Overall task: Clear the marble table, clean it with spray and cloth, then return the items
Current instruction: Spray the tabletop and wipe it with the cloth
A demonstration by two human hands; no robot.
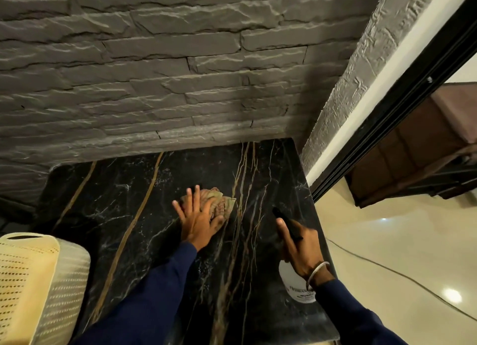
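Pressing: soft cloth (220, 202) is held mid marble table (116, 202) under flat left hand (198, 222). Light-looking spray bottle (296, 289) is neck-gripped by right hand (300, 246).

The room is dim and warm-toned. Light rakes across the stone wall (154, 73), catching the ridge edges and leaving the joints dark; its lower left corner sinks into shadow. The dark surface (124, 205) gives only a faint sheen. Brightest is the glossy floor (387, 254), with two round glare spots. The cream basket (33, 280) looks nearly washed out, and the spray bottle (294, 290) shows pale under the right hand (300, 249). Fingertips (189, 192) of the left hand (198, 223) are softly blurred. The wide lens bows the wall courses and tilts the door frame (387, 128); fine detail is smeared throughout.
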